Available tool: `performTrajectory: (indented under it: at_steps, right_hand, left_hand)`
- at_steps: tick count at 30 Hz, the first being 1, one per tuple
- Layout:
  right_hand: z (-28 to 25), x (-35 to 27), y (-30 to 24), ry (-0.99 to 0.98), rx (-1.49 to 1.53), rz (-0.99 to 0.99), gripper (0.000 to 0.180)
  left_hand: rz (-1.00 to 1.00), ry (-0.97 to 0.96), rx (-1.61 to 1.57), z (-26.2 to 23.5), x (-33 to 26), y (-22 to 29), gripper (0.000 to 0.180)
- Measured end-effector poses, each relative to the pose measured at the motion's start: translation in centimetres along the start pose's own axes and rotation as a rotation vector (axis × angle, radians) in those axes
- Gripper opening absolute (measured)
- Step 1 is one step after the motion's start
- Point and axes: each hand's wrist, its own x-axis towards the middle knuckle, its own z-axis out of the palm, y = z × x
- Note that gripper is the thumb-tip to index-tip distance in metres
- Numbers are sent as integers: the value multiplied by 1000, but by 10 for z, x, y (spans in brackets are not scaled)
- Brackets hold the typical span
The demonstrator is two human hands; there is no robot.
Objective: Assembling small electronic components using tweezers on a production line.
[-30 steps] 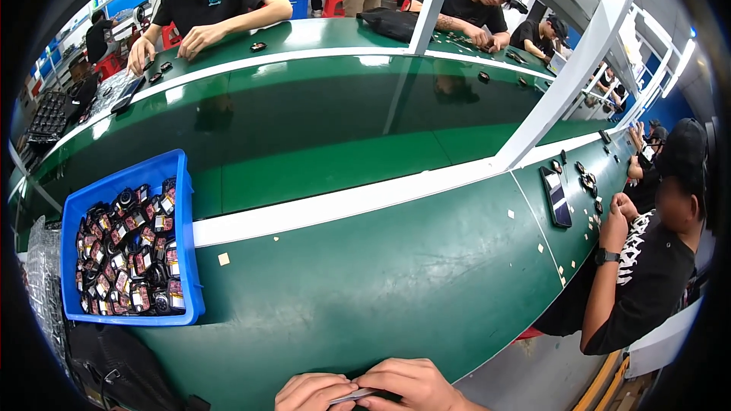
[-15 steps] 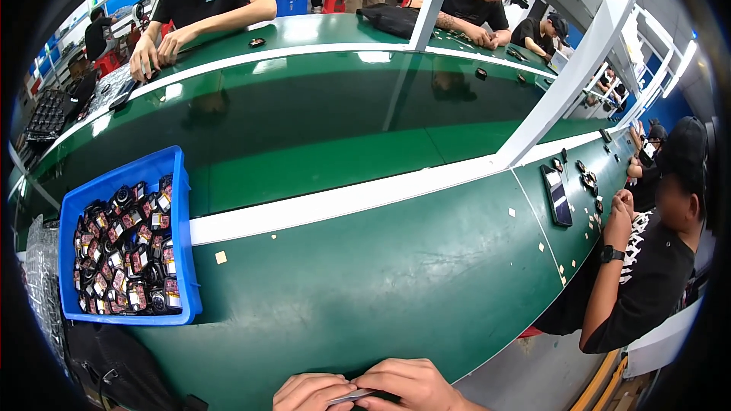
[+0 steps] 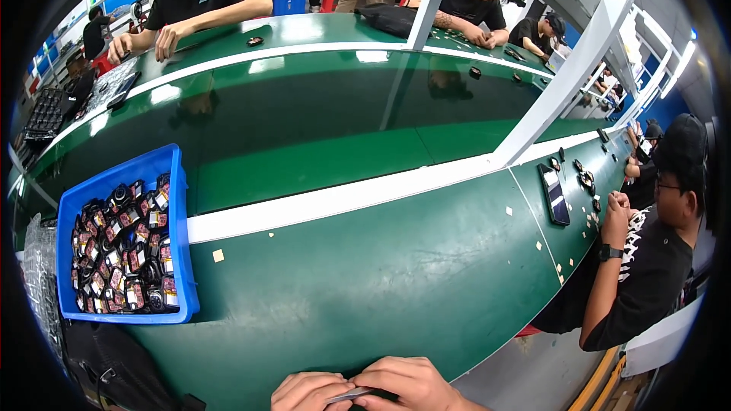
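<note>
At the bottom edge of the head view, my left hand (image 3: 308,391) and my right hand (image 3: 407,382) are close together with fingers curled. Between them shows a thin, flat, grey metal tool (image 3: 350,394), narrow and tapering, pinched by the fingers of both hands. Its exact kind is hard to make out. A dark patch shows beneath my right fingers, but they hide most of it. Both hands are over the near edge of the green table (image 3: 327,297).
A blue bin (image 3: 183,259) full of small black devices with exposed circuit boards stands left. A black bag (image 3: 114,365) lies below it. Beige squares (image 3: 218,256) dot the table. At right sit a phone (image 3: 554,194) and a co-worker (image 3: 647,259). A white post (image 3: 563,68) rises beyond.
My hands keep nearly the same place and grip on the grey tool. Across the table, the far-left co-worker's hands have moved apart. The view has shifted very slightly.
</note>
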Motion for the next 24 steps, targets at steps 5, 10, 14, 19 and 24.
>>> performTrajectory:
  at_steps: [5,10,14,19,24]
  right_hand:
    - [1,0,0,3,4,3,22]
    - [1,0,-1,3,5,0,22]
    - [3,1,-1,-1,19,-8,21]
    - [2,1,-2,17,7,12,20]
    - [2,0,-2,20,13,5,20]
  left_hand:
    - [0,-1,4,-1,-1,0,11]
    - [1,4,7,-1,0,2,11]
    - [-15,14,11,-1,-2,1,11]
    - [-17,-13,11,-1,-2,1,11]
    - [-17,-9,18,-1,-3,2,12]
